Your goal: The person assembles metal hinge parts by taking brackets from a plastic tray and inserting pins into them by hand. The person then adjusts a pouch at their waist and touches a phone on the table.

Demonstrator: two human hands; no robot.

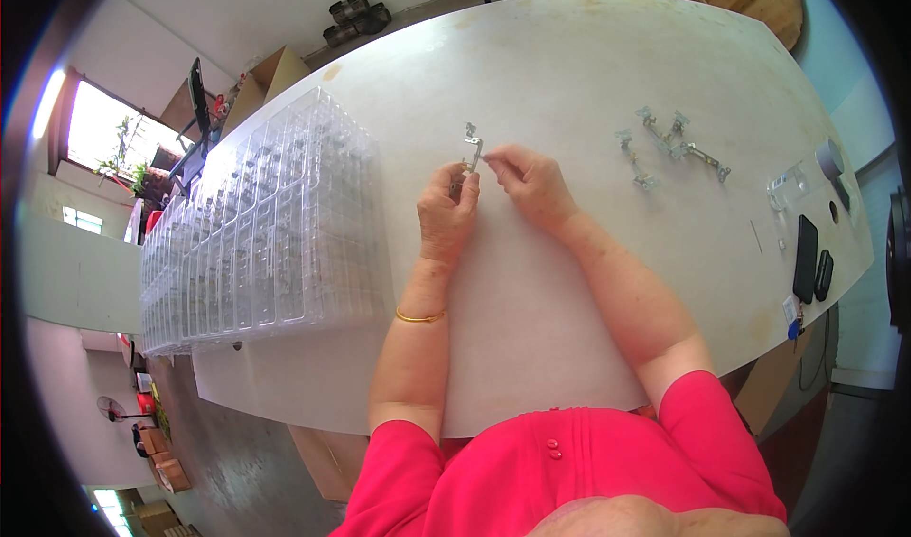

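Pinched in the left hand [447, 212]: a metal fitting [476, 147], right of the clear tray stack [327, 186].
Right hand [533, 186], farther right of the stack, has fingertips together; whether they hold anything cannot be told. Sideways pressure from them could twist the fitting out of the left pinch.

Surface [541, 72]: passage open centrally toward far edge; stacked clear trays [285, 205] obstruct left, loose metal parts [703, 157] right.
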